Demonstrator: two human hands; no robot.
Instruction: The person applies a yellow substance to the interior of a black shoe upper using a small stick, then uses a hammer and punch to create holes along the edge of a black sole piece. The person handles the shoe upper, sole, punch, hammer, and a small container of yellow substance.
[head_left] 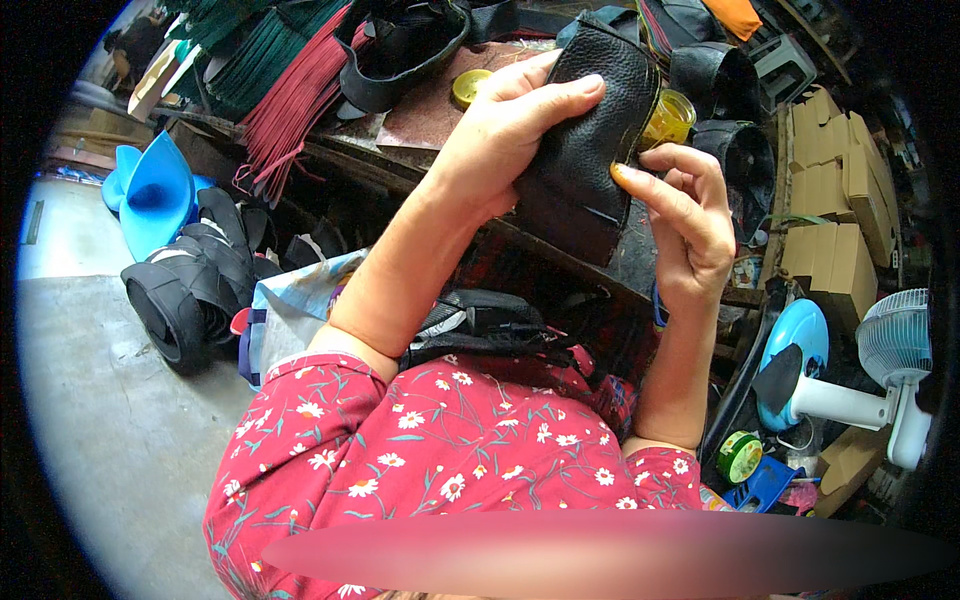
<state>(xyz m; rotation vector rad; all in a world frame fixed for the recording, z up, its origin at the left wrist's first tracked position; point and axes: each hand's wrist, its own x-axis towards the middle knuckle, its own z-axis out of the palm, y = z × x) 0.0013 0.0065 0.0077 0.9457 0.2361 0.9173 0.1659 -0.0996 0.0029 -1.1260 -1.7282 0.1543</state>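
Note:
My left hand (515, 120) grips a black pebbled-leather piece (585, 150), sewn like a shoe upper, with the thumb on its face and the other fingers behind it. At the leather's right edge is my right hand (690, 215). One of its fingertips, stained yellow, touches that edge, while another finger bends close by. The right-hand fingers are apart and hold nothing. Just behind the leather stands an open clear jar (670, 118) with yellow stuff in it, partly hidden. A yellow lid (471, 88) lies on the reddish-brown board (418, 125) beyond my left wrist.
Black shoe-like pieces (405, 60) and red strips (300, 95) cover the bench at the back left. Black curved pieces (190, 285) and blue ones (160, 195) are stacked at left. Cardboard boxes (825, 255) and a fan (895, 340) stand at right.

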